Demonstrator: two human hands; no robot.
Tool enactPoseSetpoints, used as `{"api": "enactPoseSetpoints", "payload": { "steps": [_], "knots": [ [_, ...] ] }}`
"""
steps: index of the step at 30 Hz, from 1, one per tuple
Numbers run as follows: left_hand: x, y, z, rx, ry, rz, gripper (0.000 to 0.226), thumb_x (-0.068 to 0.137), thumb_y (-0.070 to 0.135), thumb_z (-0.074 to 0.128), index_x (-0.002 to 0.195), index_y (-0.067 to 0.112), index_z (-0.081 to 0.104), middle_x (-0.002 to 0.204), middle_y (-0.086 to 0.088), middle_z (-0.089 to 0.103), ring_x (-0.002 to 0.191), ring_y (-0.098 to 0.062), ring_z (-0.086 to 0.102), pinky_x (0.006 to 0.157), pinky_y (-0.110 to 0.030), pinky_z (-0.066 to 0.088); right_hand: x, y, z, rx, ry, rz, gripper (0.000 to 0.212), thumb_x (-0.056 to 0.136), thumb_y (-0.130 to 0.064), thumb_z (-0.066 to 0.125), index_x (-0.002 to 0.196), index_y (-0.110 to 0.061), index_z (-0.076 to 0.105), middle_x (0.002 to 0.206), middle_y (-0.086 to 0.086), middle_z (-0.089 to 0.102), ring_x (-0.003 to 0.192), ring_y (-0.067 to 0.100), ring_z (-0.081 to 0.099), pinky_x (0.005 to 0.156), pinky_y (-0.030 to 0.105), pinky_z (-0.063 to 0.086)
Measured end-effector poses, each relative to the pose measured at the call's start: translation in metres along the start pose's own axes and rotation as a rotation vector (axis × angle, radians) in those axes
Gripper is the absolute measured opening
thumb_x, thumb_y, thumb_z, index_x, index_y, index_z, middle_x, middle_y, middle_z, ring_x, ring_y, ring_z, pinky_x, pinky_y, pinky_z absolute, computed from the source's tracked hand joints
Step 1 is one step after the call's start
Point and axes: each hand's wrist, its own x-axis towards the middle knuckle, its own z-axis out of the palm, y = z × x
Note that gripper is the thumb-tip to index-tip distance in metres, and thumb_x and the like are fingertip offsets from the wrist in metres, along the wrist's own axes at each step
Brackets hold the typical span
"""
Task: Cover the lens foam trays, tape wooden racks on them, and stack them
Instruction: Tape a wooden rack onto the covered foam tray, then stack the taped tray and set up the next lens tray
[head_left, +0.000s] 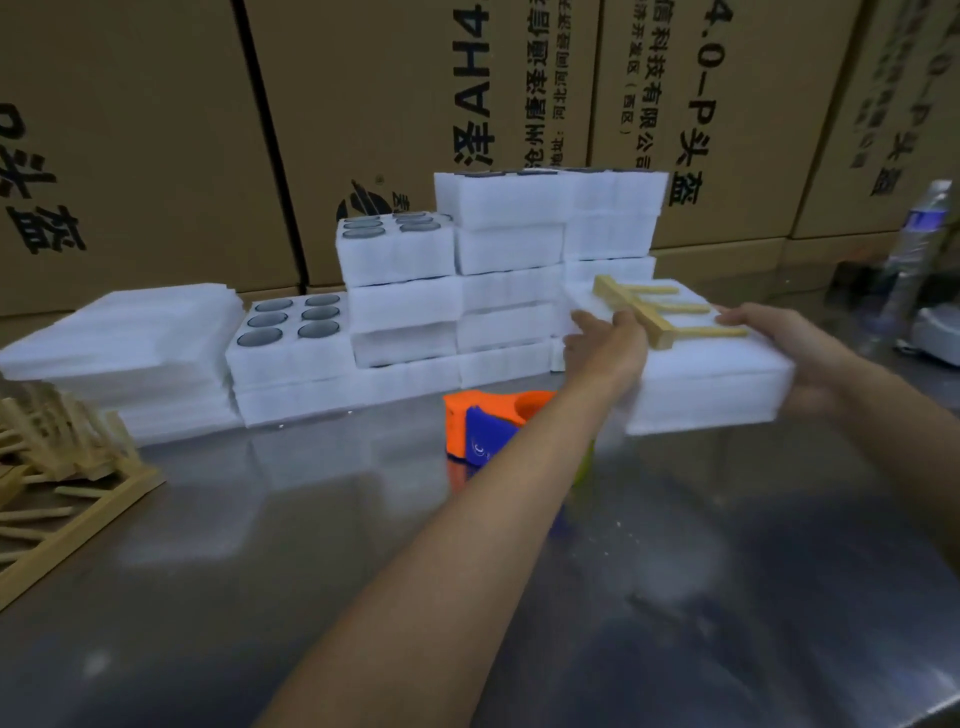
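Foam tray, covered, is held above the bench near its far right edge, with a wooden rack lying on its top. Left hand grips the tray's left end, fingers curled over the top edge beside the rack. Right hand grips the right end, thumb on top touching the rack's prongs. Tape dispenser sits on the bench just below the tray. Stacked trays stand along the far edge; spare racks lie at the left edge.

Dim indoor light, soft glare on the steel table, motion blur throughout, wide-angle bending at edges
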Motion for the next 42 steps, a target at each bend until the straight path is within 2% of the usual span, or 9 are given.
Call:
{"api": "enactPoseSetpoints", "payload": {
  "steps": [4,13,21,23,27,30,36,40,42],
  "knots": [
    [0.03,-0.005,0.038,-0.046,0.068,-0.131,0.061,0.104,0.038,0.023,0.157,0.012,0.006,0.16,-0.018,0.015,0.145,-0.036,0.021,0.119,-0.046,0.017,0.04,0.021,-0.03,0.008,0.002,0.076,0.041,0.09,-0.034,0.056,0.125,-0.018,0.069,0.117,0.014,0.073,0.087,0.029,0.073,0.077,0.039,0.06],
    [0.059,-0.054,0.065,-0.113,0.193,-0.161,0.058,0.105,0.021,0.025,0.154,0.0,0.003,0.163,-0.019,0.007,0.149,-0.032,0.011,0.121,-0.043,0.013,0.091,0.041,-0.036,-0.143,-0.036,0.129,0.039,0.091,-0.014,0.052,0.125,-0.026,0.067,0.118,0.005,0.074,0.088,0.022,0.076,0.064,0.03,0.061],
    [0.038,-0.033,0.053,-0.113,0.057,-0.246,0.067,0.101,0.014,0.032,0.156,0.012,-0.007,0.163,-0.015,-0.006,0.149,-0.035,0.012,0.118,-0.045,0.023,0.084,0.017,-0.005,-0.841,0.307,-0.04,0.014,0.086,-0.015,0.068,0.095,-0.004,0.069,0.097,0.012,0.062,0.088,0.028,0.056,0.078,0.032,0.043],
    [0.025,-0.02,0.045,-0.122,-0.013,-0.187,0.07,0.099,0.014,0.035,0.156,0.014,-0.006,0.164,-0.015,-0.004,0.147,-0.037,0.019,0.116,-0.046,0.028,0.076,0.01,0.01,-0.989,0.331,-0.157,0.025,0.086,-0.012,0.066,0.108,0.0,0.071,0.111,0.011,0.067,0.106,0.032,0.061,0.093,0.038,0.049],
    [-0.005,-0.002,-0.002,-0.161,-0.013,0.064,0.074,0.093,0.014,0.043,0.156,0.022,0.004,0.158,-0.012,0.027,0.138,-0.033,0.038,0.104,-0.038,0.042,0.051,-0.007,0.06,-0.971,0.29,-0.369,0.04,0.09,-0.017,0.066,0.13,-0.011,0.065,0.133,0.007,0.064,0.122,0.028,0.059,0.102,0.04,0.048],
    [-0.015,-0.007,-0.069,-0.199,0.18,0.217,0.07,0.093,0.015,0.047,0.155,0.025,0.016,0.15,-0.009,0.038,0.132,-0.029,0.045,0.109,-0.042,0.04,0.037,-0.021,0.103,-0.872,0.177,-0.486,0.033,0.092,-0.015,0.063,0.125,-0.017,0.067,0.124,0.006,0.066,0.116,0.021,0.062,0.098,0.037,0.051],
    [0.013,-0.035,-0.211,-0.105,0.622,0.208,0.069,0.088,0.01,0.05,0.15,0.024,0.023,0.141,-0.011,0.043,0.122,-0.03,0.05,0.101,-0.045,0.047,0.039,-0.052,0.202,-0.693,-0.014,-0.489,0.031,0.095,-0.015,0.058,0.124,-0.021,0.064,0.122,0.006,0.067,0.107,0.021,0.063,0.08,0.024,0.049],
    [0.043,-0.041,-0.261,0.017,0.558,0.215,0.088,0.084,0.009,0.059,0.154,0.033,0.012,0.144,-0.016,0.044,0.116,-0.031,0.057,0.096,-0.046,0.052,0.056,-0.065,0.255,-0.731,-0.015,-0.428,0.044,0.096,-0.02,0.056,0.14,-0.014,0.053,0.141,0.008,0.053,0.123,0.025,0.054,0.097,0.031,0.046],
    [0.059,-0.04,-0.273,0.061,0.518,0.198,0.098,0.083,0.012,0.067,0.156,0.03,0.004,0.155,-0.009,0.032,0.128,-0.03,0.049,0.101,-0.047,0.048,0.065,-0.067,0.272,-0.715,0.009,-0.397,0.025,0.095,-0.017,0.053,0.115,-0.003,0.059,0.118,0.005,0.058,0.103,0.025,0.058,0.085,0.033,0.051]
  ]
}}
